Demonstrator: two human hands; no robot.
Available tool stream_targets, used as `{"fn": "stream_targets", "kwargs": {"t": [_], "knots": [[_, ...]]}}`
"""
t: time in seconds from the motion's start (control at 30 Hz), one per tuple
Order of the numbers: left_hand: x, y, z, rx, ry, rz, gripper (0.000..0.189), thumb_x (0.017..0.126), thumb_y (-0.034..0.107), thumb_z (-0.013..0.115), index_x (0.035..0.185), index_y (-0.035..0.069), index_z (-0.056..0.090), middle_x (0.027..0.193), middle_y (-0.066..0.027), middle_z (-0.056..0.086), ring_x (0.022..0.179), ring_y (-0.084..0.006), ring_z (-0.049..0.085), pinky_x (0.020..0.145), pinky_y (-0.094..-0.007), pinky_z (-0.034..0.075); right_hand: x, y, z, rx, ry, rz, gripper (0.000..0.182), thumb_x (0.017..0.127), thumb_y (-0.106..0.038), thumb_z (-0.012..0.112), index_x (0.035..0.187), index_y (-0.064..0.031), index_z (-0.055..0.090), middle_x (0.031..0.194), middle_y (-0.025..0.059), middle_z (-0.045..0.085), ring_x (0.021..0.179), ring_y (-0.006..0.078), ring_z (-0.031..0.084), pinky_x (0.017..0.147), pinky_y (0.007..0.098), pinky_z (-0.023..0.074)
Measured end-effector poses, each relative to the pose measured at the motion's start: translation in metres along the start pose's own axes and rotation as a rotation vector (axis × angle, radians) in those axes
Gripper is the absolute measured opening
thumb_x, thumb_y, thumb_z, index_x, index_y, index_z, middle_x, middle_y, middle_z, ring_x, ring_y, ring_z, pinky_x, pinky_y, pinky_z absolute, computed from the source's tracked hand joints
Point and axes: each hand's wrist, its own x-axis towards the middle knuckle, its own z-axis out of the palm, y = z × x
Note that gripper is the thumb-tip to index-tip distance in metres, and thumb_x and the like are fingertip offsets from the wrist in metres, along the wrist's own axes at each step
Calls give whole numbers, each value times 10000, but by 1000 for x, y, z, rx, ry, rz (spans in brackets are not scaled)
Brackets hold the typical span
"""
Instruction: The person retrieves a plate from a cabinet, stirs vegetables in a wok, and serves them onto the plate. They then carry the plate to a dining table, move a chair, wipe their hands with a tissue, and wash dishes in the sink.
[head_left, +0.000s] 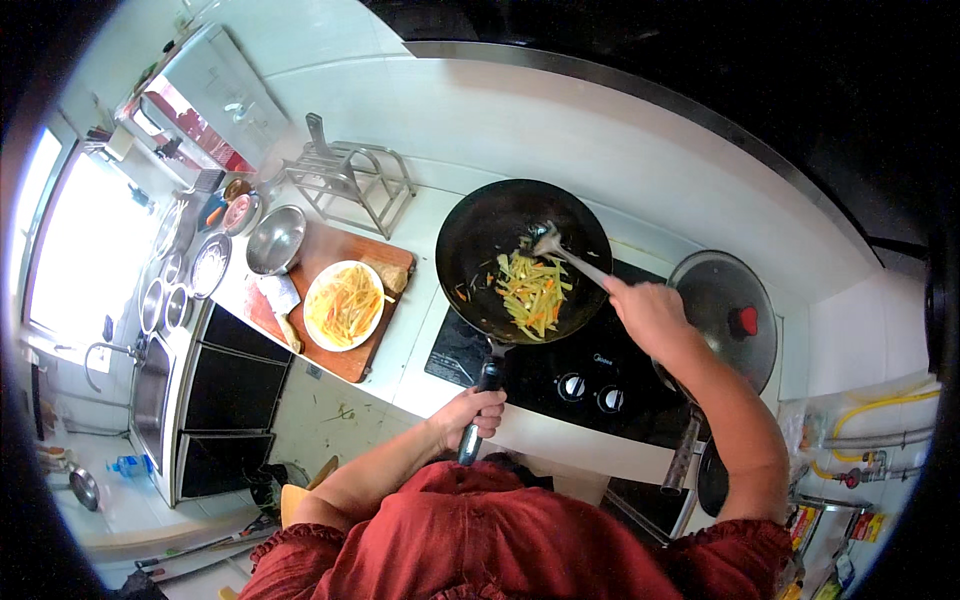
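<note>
A black wok (480, 225) rests on the left side of the Midea gas cooktop (525, 382). My left hand (472, 415) is closed around its long black handle (491, 375). My right hand (649, 311) grips the handle of a metal wok spatula (574, 259), whose head lies inside the wok, at the far edge of the food. Pale green vegetable strips (536, 292) with bits of orange, perhaps carrot, are heaped in the near part of the wok. A few stray pieces cling to its left wall.
Left of the cooktop, a wooden cutting board (352, 365) bears a white plate of shredded vegetables (345, 304) and a cleaver (281, 300). Behind it stand a metal bowl (276, 240) and a steel knife rack (375, 180). A second pan with a red-knobbed glass lid (720, 322) sits to the right.
</note>
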Motion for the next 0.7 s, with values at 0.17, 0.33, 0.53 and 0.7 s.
{"fn": "stream_targets", "kwargs": {"t": [0.17, 0.33, 0.53, 0.7], "knots": [[-20, 0, -7, -35, -3, 16, 179, 915, 154, 525, 773, 153, 416, 578, 75, 334, 436, -26, 311, 389, -197, 277, -43, -1, -26, 287, -110, 13, 279, 910, -234, 512, 1150, -107, 576, 825, 176, 656, 752, 341, 643, 686, 406, 512], [-47, 2, -16, 45, -20, 31, 107, 902, 132, 537, 871, 129, 435, 601, 64, 373, 445, -27, 331, 388, -193, 292, -20, -18, -5, 656, 52, 34, 332, 920, -205, 510, 1233, -101, 539, 877, 178, 651, 798, 310, 637, 722, 360, 477], [-109, 15, -32, 145, 14, 80, 110, 884, 91, 537, 911, 105, 432, 606, 47, 394, 445, -46, 356, 379, -199, 301, -15, -87, -25, 313, -25, -85, 326, 911, -205, 512, 1229, -143, 548, 782, 194, 631, 706, 353, 624, 628, 414, 477], [-159, 28, -53, 95, 98, 166, 116, 880, 73, 535, 915, 98, 428, 593, 36, 393, 425, -47, 352, 368, -200, 295, -27, -129, -72, 45, -73, -201, 307, 885, -185, 545, 1189, -150, 564, 779, 154, 648, 698, 358, 618, 634, 438, 487]]}}
